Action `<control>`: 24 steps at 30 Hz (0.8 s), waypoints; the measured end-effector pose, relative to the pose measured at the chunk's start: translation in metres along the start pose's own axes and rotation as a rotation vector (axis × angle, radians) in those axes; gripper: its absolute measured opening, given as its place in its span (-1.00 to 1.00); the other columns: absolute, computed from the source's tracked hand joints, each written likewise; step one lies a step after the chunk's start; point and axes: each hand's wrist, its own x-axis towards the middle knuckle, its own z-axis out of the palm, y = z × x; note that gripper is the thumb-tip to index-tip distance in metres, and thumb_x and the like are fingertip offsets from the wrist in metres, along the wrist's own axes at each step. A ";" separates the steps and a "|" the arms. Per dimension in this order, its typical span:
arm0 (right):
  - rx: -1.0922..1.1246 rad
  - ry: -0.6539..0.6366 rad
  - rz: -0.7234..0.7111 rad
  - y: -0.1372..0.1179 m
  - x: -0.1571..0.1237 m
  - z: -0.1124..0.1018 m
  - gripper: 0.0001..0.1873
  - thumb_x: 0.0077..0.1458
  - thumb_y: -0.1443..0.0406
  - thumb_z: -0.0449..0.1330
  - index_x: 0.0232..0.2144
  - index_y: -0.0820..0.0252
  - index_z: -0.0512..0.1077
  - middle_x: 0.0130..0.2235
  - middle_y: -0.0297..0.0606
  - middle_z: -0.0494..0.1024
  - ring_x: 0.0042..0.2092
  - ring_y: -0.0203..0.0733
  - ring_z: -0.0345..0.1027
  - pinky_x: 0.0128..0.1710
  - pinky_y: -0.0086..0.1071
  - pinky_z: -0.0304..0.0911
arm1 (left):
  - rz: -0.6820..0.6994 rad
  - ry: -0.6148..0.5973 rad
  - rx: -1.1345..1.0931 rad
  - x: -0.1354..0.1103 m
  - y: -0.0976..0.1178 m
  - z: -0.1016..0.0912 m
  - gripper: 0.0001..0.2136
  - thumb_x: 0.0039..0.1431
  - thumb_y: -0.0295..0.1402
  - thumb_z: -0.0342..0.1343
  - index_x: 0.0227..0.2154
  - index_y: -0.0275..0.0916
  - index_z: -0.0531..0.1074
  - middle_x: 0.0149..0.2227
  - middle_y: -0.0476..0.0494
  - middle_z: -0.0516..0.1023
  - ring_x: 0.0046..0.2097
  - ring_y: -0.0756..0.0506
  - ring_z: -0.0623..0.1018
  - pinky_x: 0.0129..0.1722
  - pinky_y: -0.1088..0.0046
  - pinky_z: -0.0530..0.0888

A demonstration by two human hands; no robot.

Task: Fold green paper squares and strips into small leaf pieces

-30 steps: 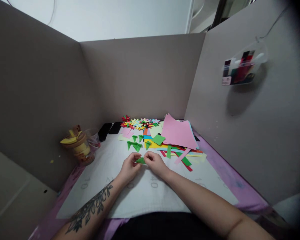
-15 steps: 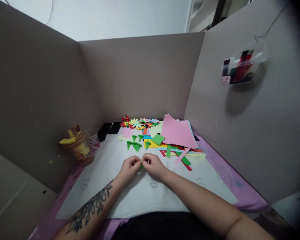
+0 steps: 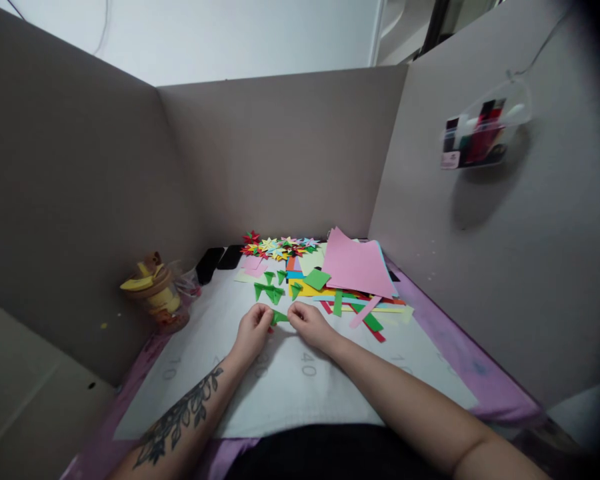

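Note:
Between my two hands is a small folded piece of green paper [image 3: 280,317], gripped at both ends just above the white mat. My left hand [image 3: 254,327] pinches its left end, fingers closed. The right end sits between the closed fingertips of my right hand [image 3: 310,324]. Just beyond my hands lie several folded green paper pieces [image 3: 275,294], small and pointed. A flat green paper square [image 3: 317,279] rests a little further off, to the right.
Folded paper stars [image 3: 277,247] cluster at the back. Pink paper sheets [image 3: 357,263] and coloured strips [image 3: 365,312] lie to the right. A pot [image 3: 155,287] stands at left near two dark flat objects [image 3: 210,265]. Grey panels [image 3: 285,147] enclose the table; a plastic holder [image 3: 480,137] hangs at right.
My hands have moved slightly apart and a little away from me. More of the green paper now shows between my fingers.

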 end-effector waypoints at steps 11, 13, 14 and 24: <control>-0.098 0.098 -0.090 0.003 0.000 0.002 -0.95 0.00 0.34 0.07 -0.47 0.20 0.32 -0.44 -0.36 0.35 -0.38 -0.29 0.21 -0.39 -0.46 0.11 | 0.061 0.005 0.076 0.003 -0.015 0.006 -0.77 -0.03 -0.40 0.08 -0.25 -0.27 0.28 -0.43 0.02 0.43 -0.45 0.03 0.42 -0.43 0.54 0.34; -0.140 0.056 -0.121 0.001 -0.001 0.005 -0.96 -0.03 0.38 0.07 -0.49 0.20 0.32 -0.44 -0.36 0.35 -0.37 -0.29 0.21 -0.39 -0.46 0.10 | 0.079 -0.056 0.086 0.000 -0.016 0.009 -0.73 -0.01 -0.40 0.07 -0.20 -0.25 0.24 -0.42 0.00 0.45 -0.42 0.02 0.44 -0.42 0.54 0.35; -0.156 0.044 -0.127 0.000 -0.002 0.007 -0.94 -0.04 0.39 0.07 -0.52 0.20 0.31 -0.45 -0.36 0.34 -0.38 -0.29 0.20 -0.39 -0.46 0.09 | 0.083 -0.089 0.088 -0.001 -0.015 0.010 -0.73 0.01 -0.40 0.06 -0.19 -0.25 0.22 -0.41 0.00 0.46 -0.41 0.02 0.45 -0.41 0.54 0.36; 0.182 0.158 0.076 0.006 0.004 -0.002 -0.84 -0.01 0.27 0.07 -0.56 0.20 0.22 -0.56 -0.44 0.20 -0.49 -0.35 0.07 -0.49 -0.48 0.02 | 0.126 -0.116 0.145 -0.003 -0.008 0.007 -0.77 0.06 -0.39 0.01 -0.19 -0.26 0.27 -0.43 0.00 0.43 -0.40 0.02 0.44 -0.38 0.52 0.38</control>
